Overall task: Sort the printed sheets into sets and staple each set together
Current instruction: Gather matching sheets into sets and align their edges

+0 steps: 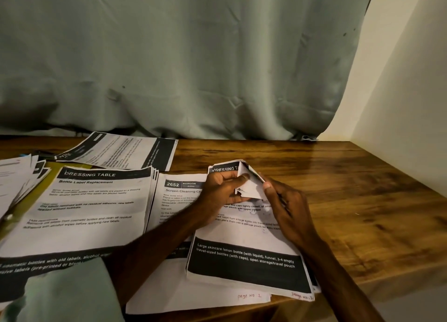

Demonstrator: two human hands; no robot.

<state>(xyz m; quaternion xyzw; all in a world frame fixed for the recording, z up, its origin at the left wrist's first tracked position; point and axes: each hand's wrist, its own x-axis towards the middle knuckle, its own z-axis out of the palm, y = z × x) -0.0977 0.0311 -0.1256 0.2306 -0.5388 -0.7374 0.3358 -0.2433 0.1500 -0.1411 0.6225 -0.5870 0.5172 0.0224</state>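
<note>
Both L hand (221, 192), R hand (286, 206) pinch folded corner (250, 185) of sheet set (244, 263).

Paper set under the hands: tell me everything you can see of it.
The paper set is a stack of white printed sheets, black header reading DRESSING T, black footer band with white text, red handwriting at its near edge. It lies flat on the wooden table, overlapping the Screen Cleaning sheet. Its far corner is folded over, pinched by the left hand and right hand.
</note>
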